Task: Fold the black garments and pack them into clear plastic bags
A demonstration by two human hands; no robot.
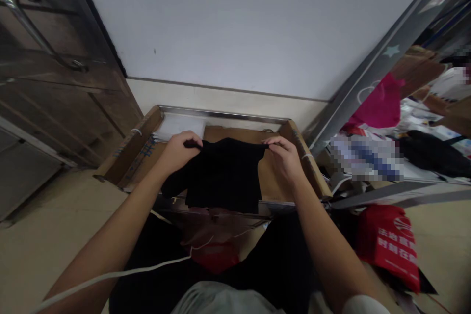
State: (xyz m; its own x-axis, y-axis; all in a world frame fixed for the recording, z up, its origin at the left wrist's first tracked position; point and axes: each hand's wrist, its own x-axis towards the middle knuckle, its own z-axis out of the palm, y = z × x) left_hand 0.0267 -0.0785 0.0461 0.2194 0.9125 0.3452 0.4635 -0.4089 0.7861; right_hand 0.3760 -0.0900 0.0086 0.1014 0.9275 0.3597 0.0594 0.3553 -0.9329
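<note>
two pinching grips, left hand [178,151] and right hand [287,156], fingertips together on the cloth [226,176]; dragged low, its hem could catch on the tray [275,181].

The black cloth [224,171] is covering part of the cardboard tray [128,149], while the left hand [182,149] is hiding some of the white stack [180,125]. The door [91,78] is running past the left edge, the white cord [147,269] is leaving at lower left, and pixelation is masking some shelf items [368,157].
</note>
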